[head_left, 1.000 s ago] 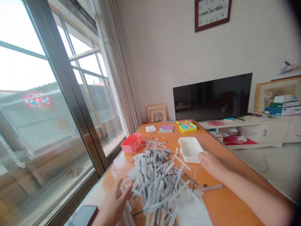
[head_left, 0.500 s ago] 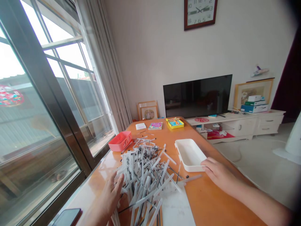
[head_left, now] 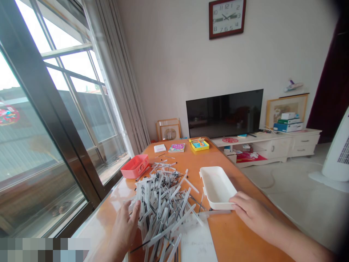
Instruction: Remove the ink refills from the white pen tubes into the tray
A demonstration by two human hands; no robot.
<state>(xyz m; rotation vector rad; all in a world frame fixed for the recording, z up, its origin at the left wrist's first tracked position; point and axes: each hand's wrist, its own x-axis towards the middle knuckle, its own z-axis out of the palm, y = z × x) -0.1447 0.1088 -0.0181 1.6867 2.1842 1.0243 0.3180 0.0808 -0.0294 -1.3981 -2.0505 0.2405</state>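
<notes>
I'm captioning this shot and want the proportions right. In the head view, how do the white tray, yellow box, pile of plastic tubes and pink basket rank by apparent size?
1. Pile of plastic tubes
2. White tray
3. Pink basket
4. Yellow box, though it lies farthest away

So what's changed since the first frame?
The white tray slid toward the person, drawn by the right hand; its near edge now reaches the loose tube. The view swung right. Nothing newly gripped or released. Unchanged: left hand open beside the tube pile, red container and yellow box in place.
</notes>
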